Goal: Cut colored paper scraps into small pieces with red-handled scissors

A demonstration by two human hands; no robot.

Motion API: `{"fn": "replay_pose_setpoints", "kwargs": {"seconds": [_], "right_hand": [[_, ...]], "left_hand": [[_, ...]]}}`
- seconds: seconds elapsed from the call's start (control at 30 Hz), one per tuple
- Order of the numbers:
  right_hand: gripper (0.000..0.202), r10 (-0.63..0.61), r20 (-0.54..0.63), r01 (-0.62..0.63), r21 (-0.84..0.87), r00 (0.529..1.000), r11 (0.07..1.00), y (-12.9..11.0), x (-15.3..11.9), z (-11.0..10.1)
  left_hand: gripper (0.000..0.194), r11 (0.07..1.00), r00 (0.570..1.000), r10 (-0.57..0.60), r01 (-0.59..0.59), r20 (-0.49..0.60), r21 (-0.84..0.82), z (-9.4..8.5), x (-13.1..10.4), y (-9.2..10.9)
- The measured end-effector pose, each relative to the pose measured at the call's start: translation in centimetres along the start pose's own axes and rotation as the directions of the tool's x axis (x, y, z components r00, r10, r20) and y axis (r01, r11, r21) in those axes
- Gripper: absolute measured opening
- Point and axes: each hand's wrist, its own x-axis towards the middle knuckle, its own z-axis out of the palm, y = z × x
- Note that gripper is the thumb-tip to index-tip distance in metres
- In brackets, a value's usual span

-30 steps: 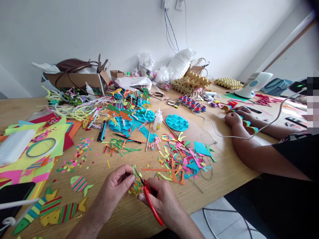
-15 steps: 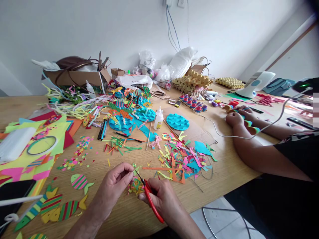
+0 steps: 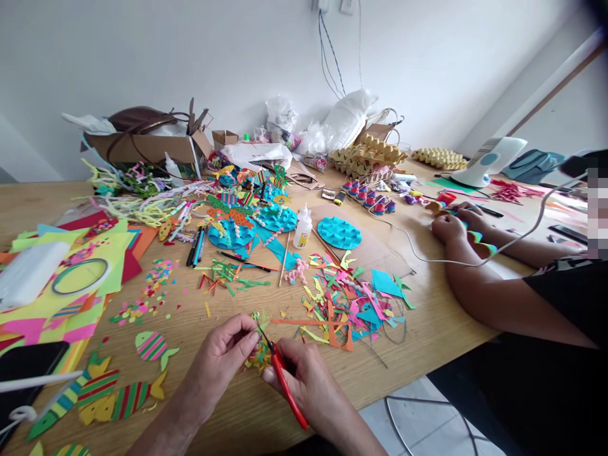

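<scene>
- At seven o'clock, the left hand (image 3: 227,354) is pinched, thumb to forefinger; whether it grips anything, I cannot tell.
- At six o'clock, the right hand (image 3: 311,377) curls around red-handled scissors (image 3: 289,394), blades pointing toward eleven, tips beside that pinch.
- Between both, small yellow-green paper scraps (image 3: 259,360) lie on the pale wooden table (image 3: 247,411).
- At eight o'clock lies a pink-and-green striped fish (image 3: 150,348).
</scene>
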Motion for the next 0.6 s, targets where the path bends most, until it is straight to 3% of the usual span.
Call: {"fn": "replay_pose_setpoints", "kwargs": {"seconds": [0.17,0.6], "right_hand": [[0.038,0.005,0.001,-0.005,0.007,1.0,1.0,-0.06,0.03,-0.08],[0.045,-0.003,-0.011,0.003,0.012,1.0,1.0,0.54,0.08,-0.24]], "left_hand": [[0.019,0.999,0.999,-0.014,0.012,0.051,0.041,0.15,-0.02,0.24],[0.013,0.999,1.0,-0.008,0.008,-0.002,0.035,-0.23,0.07,-0.18]]}}
